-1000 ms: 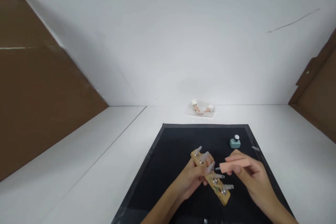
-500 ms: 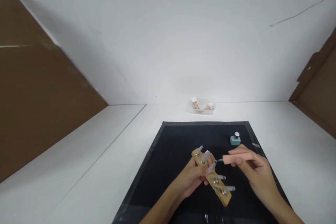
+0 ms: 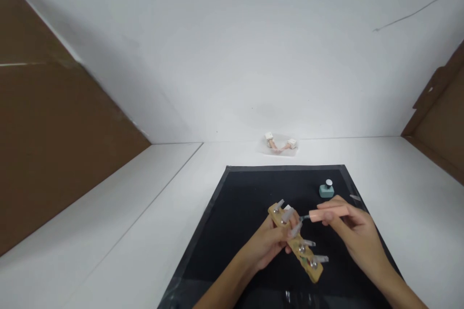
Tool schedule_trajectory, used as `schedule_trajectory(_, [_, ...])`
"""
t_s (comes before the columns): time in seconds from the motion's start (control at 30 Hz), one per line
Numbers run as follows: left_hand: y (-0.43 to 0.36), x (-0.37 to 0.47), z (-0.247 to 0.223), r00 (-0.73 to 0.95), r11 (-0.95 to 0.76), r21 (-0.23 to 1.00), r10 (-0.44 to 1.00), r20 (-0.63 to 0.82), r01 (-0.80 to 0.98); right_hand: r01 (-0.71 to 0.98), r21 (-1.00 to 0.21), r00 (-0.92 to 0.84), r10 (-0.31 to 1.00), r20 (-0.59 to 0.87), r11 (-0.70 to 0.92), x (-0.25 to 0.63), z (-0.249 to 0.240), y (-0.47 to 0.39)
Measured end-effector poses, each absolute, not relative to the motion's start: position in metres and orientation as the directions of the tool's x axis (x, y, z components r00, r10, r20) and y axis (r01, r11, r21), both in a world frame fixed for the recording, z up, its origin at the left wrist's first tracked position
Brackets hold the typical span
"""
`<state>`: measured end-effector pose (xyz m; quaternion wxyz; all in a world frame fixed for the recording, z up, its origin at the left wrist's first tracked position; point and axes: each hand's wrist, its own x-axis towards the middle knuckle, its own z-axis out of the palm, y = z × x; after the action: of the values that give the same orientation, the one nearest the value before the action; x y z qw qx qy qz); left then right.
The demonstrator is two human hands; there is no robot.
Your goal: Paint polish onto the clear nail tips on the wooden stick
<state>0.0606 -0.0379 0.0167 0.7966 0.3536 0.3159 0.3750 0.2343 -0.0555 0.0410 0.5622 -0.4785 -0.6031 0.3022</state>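
My left hand (image 3: 270, 244) is closed around a tan nail practice stand (image 3: 314, 273), a tilted bar with several clear false nail tips on silver round mounts. Its thumb lies near the middle false nail (image 3: 296, 229). In my right hand (image 3: 357, 236), pinched between thumb and fingers, is a nail polish brush (image 3: 319, 215) with a peach handle. The brush's dark tip points left and meets the upper end of the middle false nail; whether it touches, I cannot tell. Behind the right hand stands a teal bottle (image 3: 326, 191) with a shiny round piece on top.
A black mat (image 3: 250, 188) lies on the white table (image 3: 174, 212). Near the back wall sits a clear bag (image 3: 281, 147) with white and peach pieces. A loose clear sliver (image 3: 355, 197) lies at the mat's right edge. Brown cardboard panels (image 3: 65, 120) flank both sides.
The view has shifted slightly. Both hands, with the stand and brush, appear a little further right in the picture; the brush tip stays by the middle false nail.
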Motion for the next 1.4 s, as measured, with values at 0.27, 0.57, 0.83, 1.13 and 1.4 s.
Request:
schedule_trajectory(0.27, [-0.0377,0.0603,0.0161,0.529,0.463,0.803,0.818,-0.225,-0.375,0.218,-0.910,0.022,0.930,0.366,0.353,0.2338,0.0426,-0.0555])
schedule_trajectory(0.57, [-0.0383,0.0616,0.0202,0.524,0.482,0.796,0.814,-0.251,-0.367,0.191,-0.926,0.080,0.935,0.345,0.326,0.2375,0.0395,-0.0534])
schedule_trajectory(0.83, [-0.0382,0.0613,0.0181,0.524,0.475,0.796,0.817,-0.240,-0.376,0.173,-0.925,0.010,0.939,0.345,0.338,0.2394,0.0416,-0.0538])
schedule_trajectory(1.13, [-0.0375,0.0620,0.0159,0.535,0.482,0.790,0.811,-0.238,-0.379,0.179,-0.922,0.011,0.936,0.352,0.344,0.2393,0.0399,-0.0528])
schedule_trajectory(1.4, [-0.0375,0.0616,0.0172,0.540,0.489,0.776,0.809,-0.233,-0.398,0.165,-0.901,-0.008,0.914,0.405,0.401,0.2411,0.0421,-0.0538])
